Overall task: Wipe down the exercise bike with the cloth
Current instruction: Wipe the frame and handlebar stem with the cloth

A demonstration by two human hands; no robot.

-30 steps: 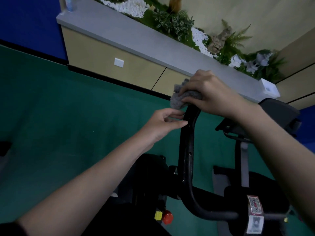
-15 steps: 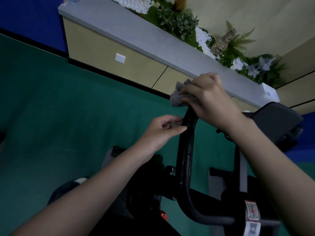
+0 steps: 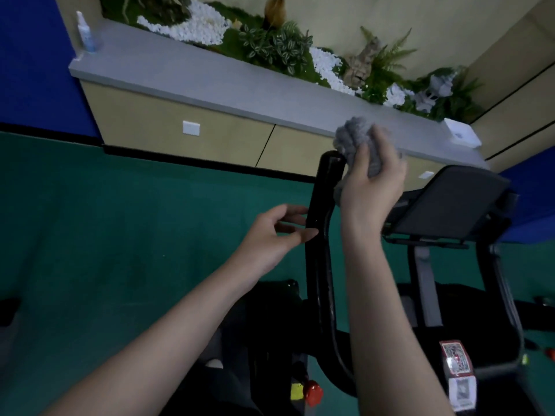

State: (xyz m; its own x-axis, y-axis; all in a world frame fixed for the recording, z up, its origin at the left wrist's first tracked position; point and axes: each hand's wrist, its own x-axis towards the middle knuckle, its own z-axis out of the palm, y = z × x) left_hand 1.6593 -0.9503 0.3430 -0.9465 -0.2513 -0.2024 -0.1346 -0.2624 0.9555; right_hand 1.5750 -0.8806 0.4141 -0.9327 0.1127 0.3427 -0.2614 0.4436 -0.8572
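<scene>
The grey cloth (image 3: 356,136) is sitting bunched in the right hand (image 3: 372,187), at the top end of the black handlebar (image 3: 320,235) of the exercise bike (image 3: 480,334); the fingers are curling around the cloth and gripping it, a puff of it sticking up above them and a lower fold lying against the bar's right side. The left hand (image 3: 270,238) is reaching in from the other side, half open with fingers loosely bent; its thumb and forefinger tips are touching the bar's left edge, not wrapping around it. The bar is rising upright between the two forearms; the bike's dark console (image 3: 450,202) is tilting just right of the right wrist, and a red knob (image 3: 312,396) and a code sticker (image 3: 456,357) are showing lower on the frame. Green floor (image 3: 120,220) is spreading beneath; beyond it a grey ledge (image 3: 210,82) is carrying a spray bottle (image 3: 85,33) at its left end, with plants (image 3: 276,46) and white pebbles (image 3: 192,25) behind.
</scene>
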